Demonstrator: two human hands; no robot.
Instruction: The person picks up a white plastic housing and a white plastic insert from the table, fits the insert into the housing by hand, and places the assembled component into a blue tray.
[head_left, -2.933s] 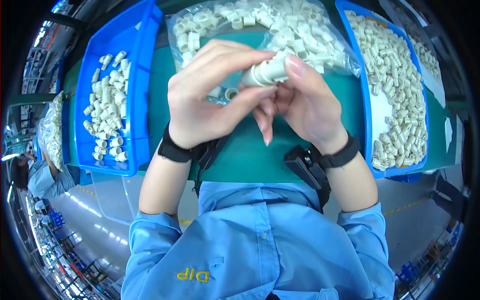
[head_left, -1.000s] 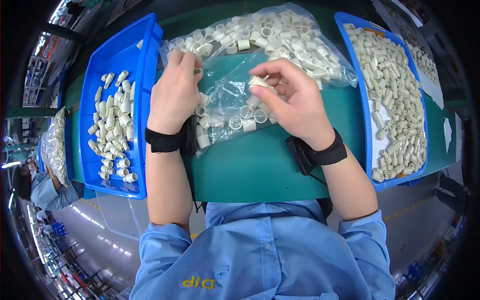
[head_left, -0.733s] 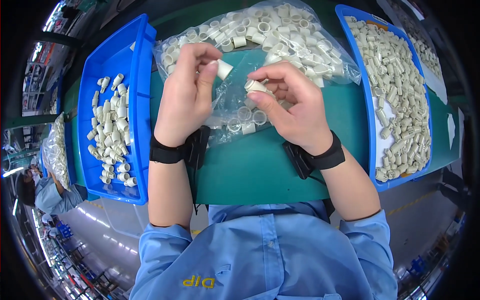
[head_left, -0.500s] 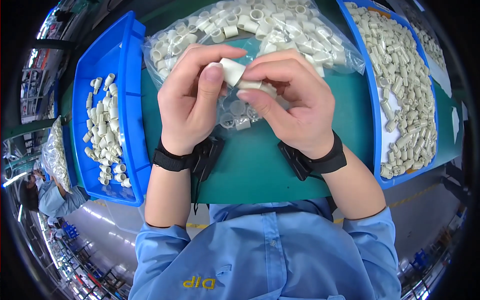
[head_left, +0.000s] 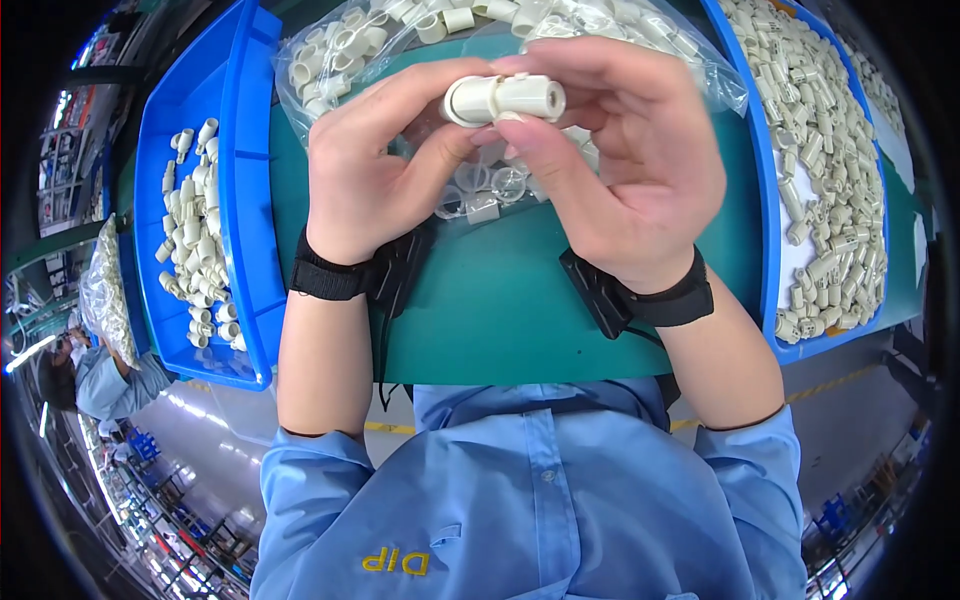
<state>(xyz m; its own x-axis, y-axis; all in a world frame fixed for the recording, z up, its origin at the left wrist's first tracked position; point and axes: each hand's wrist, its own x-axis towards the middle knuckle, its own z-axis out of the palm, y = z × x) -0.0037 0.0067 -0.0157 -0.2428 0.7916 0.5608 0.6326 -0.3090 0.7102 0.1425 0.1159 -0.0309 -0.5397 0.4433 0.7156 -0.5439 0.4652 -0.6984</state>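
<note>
Between my hands is a white plastic cylindrical fitting (head_left: 520,97), wide at its left end and narrower at its right, where a small round hole shows. It lies nearly level above the green table. My left hand (head_left: 365,165) pinches the wide end between thumb and fingers. On the narrower part, the fingertips and thumb of my right hand (head_left: 640,180) are closed from above and below. Whether the fitting is one piece or two joined pieces I cannot tell. Just below it, several clear round rings (head_left: 508,184) lie in a plastic bag.
At the left stands a blue tray (head_left: 255,200) with a loose heap of white fittings (head_left: 200,220). Another blue tray (head_left: 770,250), full of similar parts, is at the right. Beyond my hands lies a clear bag of white sleeves (head_left: 340,55). A person (head_left: 110,380) sits far left.
Both hands have moved up and away from me. The right hand has turned, bringing the narrow end with its hole into view. The whole view has shifted slightly.
</note>
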